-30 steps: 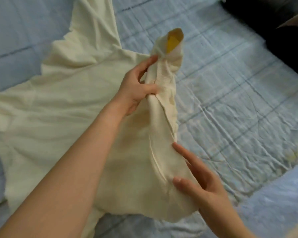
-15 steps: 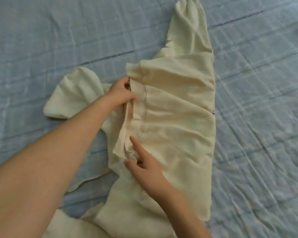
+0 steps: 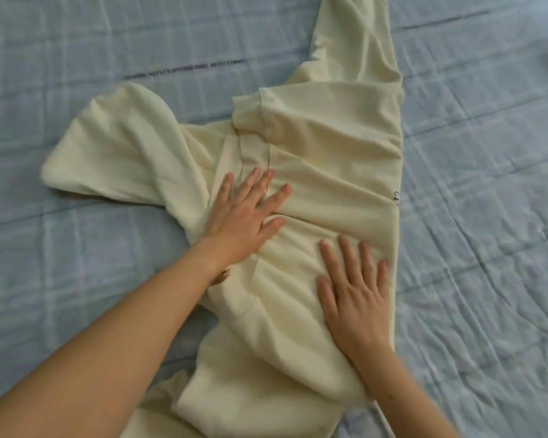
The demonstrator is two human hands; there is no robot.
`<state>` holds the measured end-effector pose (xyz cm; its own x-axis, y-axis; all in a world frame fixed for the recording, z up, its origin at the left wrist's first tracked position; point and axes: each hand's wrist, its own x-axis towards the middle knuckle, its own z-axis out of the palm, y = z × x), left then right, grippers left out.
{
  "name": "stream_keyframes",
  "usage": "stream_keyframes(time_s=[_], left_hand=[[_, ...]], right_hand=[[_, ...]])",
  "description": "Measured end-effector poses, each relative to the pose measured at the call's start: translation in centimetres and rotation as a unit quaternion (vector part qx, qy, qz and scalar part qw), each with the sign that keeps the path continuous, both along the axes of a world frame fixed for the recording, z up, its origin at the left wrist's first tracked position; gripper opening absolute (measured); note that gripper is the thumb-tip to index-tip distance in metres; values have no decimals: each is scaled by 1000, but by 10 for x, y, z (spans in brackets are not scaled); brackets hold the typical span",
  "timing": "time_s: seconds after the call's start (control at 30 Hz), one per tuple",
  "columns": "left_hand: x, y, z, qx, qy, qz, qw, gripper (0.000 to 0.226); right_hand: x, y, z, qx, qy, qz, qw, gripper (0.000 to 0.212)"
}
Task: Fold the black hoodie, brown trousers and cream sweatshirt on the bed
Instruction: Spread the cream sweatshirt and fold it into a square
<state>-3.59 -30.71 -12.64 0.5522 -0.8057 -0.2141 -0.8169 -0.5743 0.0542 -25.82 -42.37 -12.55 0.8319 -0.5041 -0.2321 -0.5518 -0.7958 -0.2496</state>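
The cream sweatshirt (image 3: 329,147) lies on the bed, its body folded over lengthwise with a straight fold edge on the right. One sleeve runs up to the top edge of the view, and the hood bulges out to the left. My left hand (image 3: 244,216) rests flat on the cloth near the middle, fingers spread. My right hand (image 3: 355,292) presses flat on the lower part of the folded body, close to the fold edge. Neither hand grips anything. The black hoodie and brown trousers are out of view.
The bed is covered by a wrinkled light blue checked sheet (image 3: 487,248) that fills the view around the sweatshirt on every side.
I held the sweatshirt's edge up a second ago. It has since been laid over and folded, both hands have let go of the cloth, and they now lie flat on it.
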Motion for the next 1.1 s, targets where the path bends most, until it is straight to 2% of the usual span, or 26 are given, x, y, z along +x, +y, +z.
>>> stream_keyframes(time_s=[0.1, 0.2, 0.33, 0.43, 0.5, 0.6, 0.67, 0.73, 0.83, 0.93, 1.0, 1.1], left_hand=[[-13, -12, 13, -24, 55, 45, 997, 63], [-38, 13, 15, -76, 37, 46, 995, 67], [-47, 47, -2, -55, 54, 16, 997, 62], [-35, 45, 7, -155, 99, 37, 982, 54], [-20, 53, 19, -256, 57, 85, 961, 45], [25, 74, 37, -338, -35, 234, 911, 34], [51, 79, 42, -342, -9, 357, 869, 41], [66, 74, 39, -362, 63, 446, 817, 56], [75, 77, 34, -412, 160, 487, 753, 60], [65, 100, 41, -535, 190, 494, 658, 53], [44, 119, 40, -565, 218, 496, 622, 49], [27, 143, 36, -552, 248, 545, 580, 44]], right_hand=[[-4, 1, 5, 39, -53, -11, 998, 60], [-1, 10, 10, 48, -95, -7, 994, 58], [9, 21, 5, 48, -22, 27, 998, 62], [12, 21, 10, 58, -45, 16, 997, 66], [21, 24, 18, 83, -108, 18, 990, 63], [67, 34, 25, 97, -194, 75, 973, 55], [111, 49, 27, 137, -230, 113, 957, 53], [157, 62, 29, 183, -258, 150, 937, 55], [213, 76, 28, 237, -258, 161, 923, 64], [248, 85, 26, 323, -247, 79, 910, 75], [260, 90, 26, 374, -245, 66, 892, 79], [270, 97, 19, 345, -208, 145, 904, 77]])
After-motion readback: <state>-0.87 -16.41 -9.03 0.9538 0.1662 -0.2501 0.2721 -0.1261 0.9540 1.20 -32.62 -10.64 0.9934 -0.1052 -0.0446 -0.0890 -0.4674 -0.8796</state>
